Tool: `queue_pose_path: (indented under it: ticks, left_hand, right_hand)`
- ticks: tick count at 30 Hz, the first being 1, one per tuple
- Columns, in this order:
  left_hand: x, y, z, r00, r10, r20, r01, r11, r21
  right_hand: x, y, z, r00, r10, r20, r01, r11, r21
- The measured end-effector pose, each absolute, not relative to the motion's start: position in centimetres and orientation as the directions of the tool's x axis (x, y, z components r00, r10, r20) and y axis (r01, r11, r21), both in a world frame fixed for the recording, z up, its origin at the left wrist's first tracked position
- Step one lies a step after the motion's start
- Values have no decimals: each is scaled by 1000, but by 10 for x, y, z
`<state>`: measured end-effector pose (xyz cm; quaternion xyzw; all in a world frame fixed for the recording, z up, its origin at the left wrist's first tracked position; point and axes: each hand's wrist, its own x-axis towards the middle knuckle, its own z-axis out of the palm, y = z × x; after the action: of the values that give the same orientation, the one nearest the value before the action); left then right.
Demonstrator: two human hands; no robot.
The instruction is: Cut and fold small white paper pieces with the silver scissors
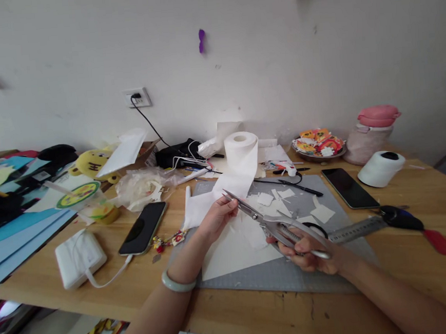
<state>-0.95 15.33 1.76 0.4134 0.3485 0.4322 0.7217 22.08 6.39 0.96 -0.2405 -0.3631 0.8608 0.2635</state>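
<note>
My right hand (309, 253) is wrapped round the handles of silver metal spring scissors (263, 219), whose blades point up and to the left. Close by the blade tips, my left hand (221, 216) is closed in a pinch; whatever its fingertips hold is too small to make out. Below both hands, a large sheet of white paper (224, 259) lies on a grey cutting mat (263, 282). White paper scraps (322, 212) are scattered to the right. Behind the blades stands a white roll of paper (241, 152), its loose end hanging down onto the mat.
A steel ruler (359, 228), a black-handled tool (400, 218) and a phone (350, 188) lie right. On the left are another phone (143, 227), a white power bank (80, 258) and a lidded drink cup (98, 205). A thread spool (380, 169) and pink-lidded jar (371, 135) stand far right.
</note>
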Motion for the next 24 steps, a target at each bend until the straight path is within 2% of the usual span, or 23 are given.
queue_pose_path:
  ticks: [8,15,24]
  left_hand:
    - [-9,152,18,366,920,-141,-278,252,927]
    - [-8,151,19,391,907,-155,-287,280,916]
    - [-7,148,22,431,892,-136,-292,280,915]
  right_hand:
    - [213,62,10,-665,695,-274,-127,-467,-875]
    - [215,65,-1,-764,606,-224,-109,-463,-880]
    - [221,62,1,-790,599,-127,-137,-376,-917]
